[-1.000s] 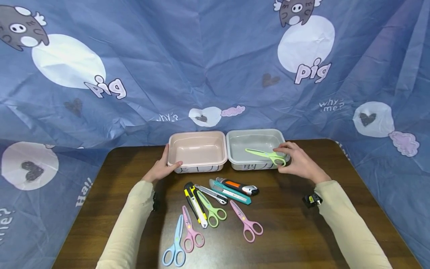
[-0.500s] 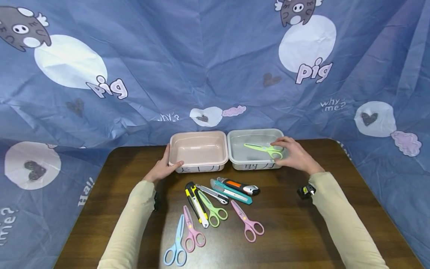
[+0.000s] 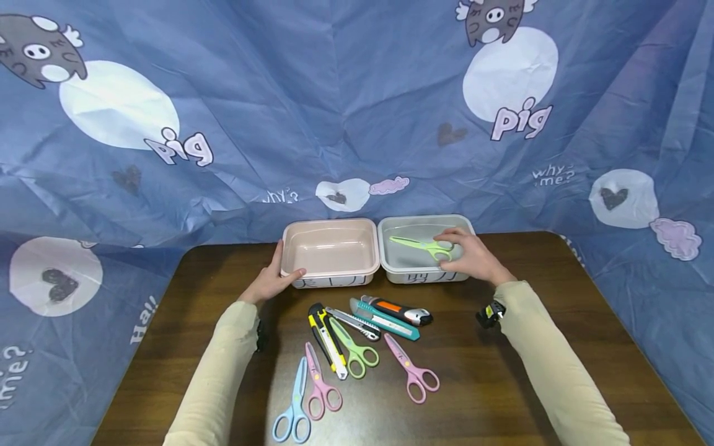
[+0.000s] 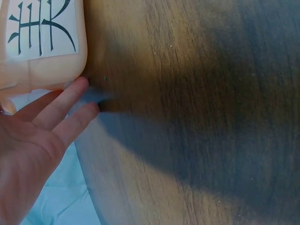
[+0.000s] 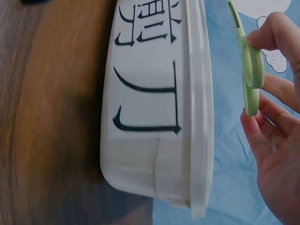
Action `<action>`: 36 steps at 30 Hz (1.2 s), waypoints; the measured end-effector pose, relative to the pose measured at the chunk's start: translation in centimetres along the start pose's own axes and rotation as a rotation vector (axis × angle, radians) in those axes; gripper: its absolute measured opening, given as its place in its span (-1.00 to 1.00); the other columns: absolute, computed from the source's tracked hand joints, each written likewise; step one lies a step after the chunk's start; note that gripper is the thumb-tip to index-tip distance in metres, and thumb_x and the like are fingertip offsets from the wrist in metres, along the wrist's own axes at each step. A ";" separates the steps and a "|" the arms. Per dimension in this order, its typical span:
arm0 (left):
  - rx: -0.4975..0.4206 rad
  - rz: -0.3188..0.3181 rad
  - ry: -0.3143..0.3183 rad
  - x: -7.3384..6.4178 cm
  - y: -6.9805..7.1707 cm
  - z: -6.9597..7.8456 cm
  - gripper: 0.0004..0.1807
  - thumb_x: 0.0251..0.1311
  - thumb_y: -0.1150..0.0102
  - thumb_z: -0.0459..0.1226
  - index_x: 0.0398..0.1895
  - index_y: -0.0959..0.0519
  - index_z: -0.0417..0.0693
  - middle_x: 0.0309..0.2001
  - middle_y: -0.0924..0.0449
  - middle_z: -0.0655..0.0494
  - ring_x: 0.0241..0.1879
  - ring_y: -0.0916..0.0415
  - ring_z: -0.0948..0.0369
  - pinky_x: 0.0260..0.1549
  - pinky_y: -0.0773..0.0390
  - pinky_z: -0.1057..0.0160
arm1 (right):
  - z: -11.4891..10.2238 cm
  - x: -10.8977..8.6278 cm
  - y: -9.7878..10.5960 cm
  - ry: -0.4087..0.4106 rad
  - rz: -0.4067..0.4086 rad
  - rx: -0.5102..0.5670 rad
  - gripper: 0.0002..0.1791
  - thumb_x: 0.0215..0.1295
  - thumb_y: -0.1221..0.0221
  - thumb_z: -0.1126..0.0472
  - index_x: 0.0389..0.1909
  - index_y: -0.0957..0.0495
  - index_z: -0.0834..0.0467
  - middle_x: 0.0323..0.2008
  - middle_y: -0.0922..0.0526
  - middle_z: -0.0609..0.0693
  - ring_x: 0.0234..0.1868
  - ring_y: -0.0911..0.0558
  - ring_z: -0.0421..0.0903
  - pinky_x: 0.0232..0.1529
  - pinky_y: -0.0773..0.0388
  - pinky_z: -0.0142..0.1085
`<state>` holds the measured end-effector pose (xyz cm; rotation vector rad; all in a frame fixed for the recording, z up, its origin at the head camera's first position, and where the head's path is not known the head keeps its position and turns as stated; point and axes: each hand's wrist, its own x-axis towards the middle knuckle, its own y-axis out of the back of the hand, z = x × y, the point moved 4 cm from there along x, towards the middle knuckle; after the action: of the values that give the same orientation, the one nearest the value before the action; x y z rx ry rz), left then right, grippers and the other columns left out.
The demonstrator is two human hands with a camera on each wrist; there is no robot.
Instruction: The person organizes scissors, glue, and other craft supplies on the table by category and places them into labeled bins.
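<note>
My left hand (image 3: 268, 282) rests at the near left corner of a pink bin (image 3: 364, 272), thumb lying on the front rim. In the left wrist view its straight fingers touch the bin's side. Over the grey bin (image 3: 390, 269) on the right, my right hand (image 3: 474, 255) pinches light green scissors (image 3: 409, 242) by the handle loops, blades pointing left. The right wrist view shows these scissors (image 5: 253, 65) edge-on above the rim, between thumb and fingers. Both bins bear white labels with black characters on the front.
On the brown table (image 3: 502, 378) before the bins lie a yellow-black utility knife (image 3: 327, 341), grey (image 3: 352, 323), teal (image 3: 390, 323) and orange-black knives (image 3: 397, 308), green scissors (image 3: 352, 348), two pink scissors (image 3: 409, 368) (image 3: 318, 381) and blue scissors (image 3: 295, 402). A blue cloth (image 3: 334, 124) hangs behind.
My right hand has moved left with the light green scissors, from the grey bin's right front edge to over its inside. My left hand stays at the pink bin.
</note>
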<state>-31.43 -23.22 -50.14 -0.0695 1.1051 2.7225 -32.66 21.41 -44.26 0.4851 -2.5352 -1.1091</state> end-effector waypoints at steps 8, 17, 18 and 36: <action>-0.013 -0.004 0.012 -0.1 0.1 0.0 0.12 0.26 -0.16 0.05 0.53 0.44 -0.04 0.39 0.08 -0.51 0.28 -0.13 -0.36 0.24 -0.14 -0.19 | 1.0 1.4 -1.2 -0.011 -0.007 0.054 -0.39 0.05 -0.29 0.28 0.20 -0.49 0.30 0.23 -0.35 0.27 0.23 -0.32 0.20 0.07 -0.35 0.09; -0.049 -0.003 0.012 -0.4 0.2 0.2 0.12 0.24 -0.18 0.02 0.53 0.44 -0.03 0.33 0.01 -0.58 0.26 -0.16 -0.37 0.23 -0.16 -0.19 | 2.5 2.4 -2.4 -0.086 -0.031 0.122 -0.38 0.08 -0.31 0.29 0.21 -0.46 0.37 0.20 -0.35 0.31 0.19 -0.37 0.26 0.13 -0.33 0.13; -0.049 -0.002 0.007 -0.4 0.2 0.3 0.12 0.25 -0.18 0.02 0.53 0.44 -0.05 0.32 0.00 -0.60 0.25 -0.17 -0.38 0.23 -0.17 -0.19 | 2.6 2.4 -2.5 -0.092 -0.033 0.114 -0.38 0.07 -0.31 0.29 0.20 -0.46 0.37 0.19 -0.36 0.31 0.18 -0.38 0.26 0.14 -0.34 0.12; -0.030 0.001 -0.014 -0.2 0.1 0.0 0.12 0.26 -0.16 0.06 0.53 0.42 -0.07 0.35 0.02 -0.55 0.25 -0.18 -0.36 0.22 -0.18 -0.20 | 3.9 4.3 -3.5 -0.130 -0.126 -0.033 -0.43 0.09 -0.32 0.25 0.07 -0.48 0.54 0.05 -0.53 0.42 0.11 -0.47 0.31 0.11 -0.40 0.05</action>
<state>-31.25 -23.33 -50.06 -0.0542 1.0614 2.7360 -37.48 19.78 -48.68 0.5883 -2.6238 -1.2640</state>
